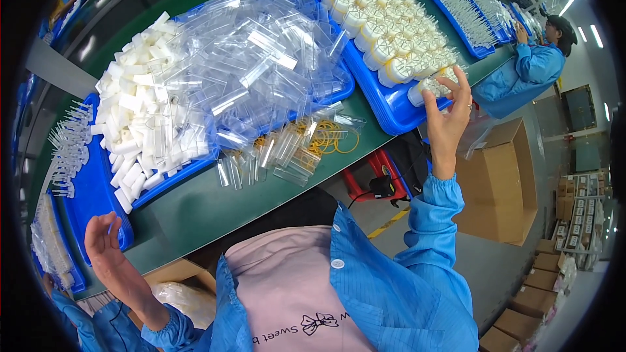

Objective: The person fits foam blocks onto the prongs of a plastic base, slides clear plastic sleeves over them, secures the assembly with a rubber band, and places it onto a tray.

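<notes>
Our right hand (447, 112) curves over a round white-and-clear plastic bundle (415, 95) in the blue plastic tray (395, 102) beneath, grip unclear; we should keep the bundle level. Our left hand (107, 242) hangs empty, fingers loose.

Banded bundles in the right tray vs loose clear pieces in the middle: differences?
Arrangement: the bundles stand in close rows; the clear pieces lie heaped at mixed angles.
Colour: the bundles show white and pale yellow; the clear pieces are see-through.
Hands: the right hand is at the bundles' near end; neither is at the clear pieces.
Shared: blue trays under most.
</notes>
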Action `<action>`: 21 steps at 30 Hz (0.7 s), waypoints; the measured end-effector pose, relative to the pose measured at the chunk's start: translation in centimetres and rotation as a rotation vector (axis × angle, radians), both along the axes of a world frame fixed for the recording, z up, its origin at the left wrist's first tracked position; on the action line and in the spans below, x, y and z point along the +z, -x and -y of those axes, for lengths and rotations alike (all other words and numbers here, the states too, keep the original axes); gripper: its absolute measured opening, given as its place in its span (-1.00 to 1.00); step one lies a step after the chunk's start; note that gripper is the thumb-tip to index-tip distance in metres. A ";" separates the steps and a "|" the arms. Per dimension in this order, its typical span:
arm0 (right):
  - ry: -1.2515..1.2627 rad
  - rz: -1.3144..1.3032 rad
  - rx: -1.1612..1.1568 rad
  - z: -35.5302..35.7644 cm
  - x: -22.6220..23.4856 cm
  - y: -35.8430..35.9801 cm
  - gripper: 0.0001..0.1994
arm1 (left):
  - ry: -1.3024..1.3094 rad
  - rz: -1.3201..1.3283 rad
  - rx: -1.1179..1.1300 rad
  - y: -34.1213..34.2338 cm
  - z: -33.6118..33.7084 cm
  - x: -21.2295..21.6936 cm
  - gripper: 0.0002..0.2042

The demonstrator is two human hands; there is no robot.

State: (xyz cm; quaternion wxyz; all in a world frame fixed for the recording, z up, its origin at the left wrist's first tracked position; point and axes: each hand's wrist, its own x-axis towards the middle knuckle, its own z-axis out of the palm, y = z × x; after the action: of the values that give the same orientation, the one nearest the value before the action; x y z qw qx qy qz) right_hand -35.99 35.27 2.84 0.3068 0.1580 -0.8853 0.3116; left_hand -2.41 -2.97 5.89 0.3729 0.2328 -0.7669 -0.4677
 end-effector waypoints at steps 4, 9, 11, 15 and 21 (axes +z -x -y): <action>0.015 0.047 -0.013 0.1 0.1 -0.3 -0.41 | -0.014 -0.002 -0.006 0.0 0.3 -0.2 -0.41; -0.211 -0.252 0.023 -0.1 0.1 -0.5 -0.61 | -0.018 -0.005 -0.002 0.0 0.6 -0.1 -0.43; -0.286 -0.236 0.018 -0.4 -0.2 -0.3 -0.65 | -0.022 -0.008 -0.025 -0.2 0.8 -0.2 -0.45; -0.367 -0.196 0.016 -0.5 0.1 -0.1 -0.72 | -0.047 -0.025 -0.049 -0.2 0.7 -0.1 -0.49; -0.330 -0.128 0.015 -0.7 -0.2 0.2 -0.64 | -0.086 -0.044 -0.115 -0.6 0.8 -0.7 -0.56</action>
State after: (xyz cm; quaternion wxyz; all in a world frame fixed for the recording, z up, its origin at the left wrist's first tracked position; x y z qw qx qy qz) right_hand -36.17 35.93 2.64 0.3299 0.2323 -0.9020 0.1537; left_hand -1.81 -3.79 5.19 0.3520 0.1939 -0.7497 -0.5258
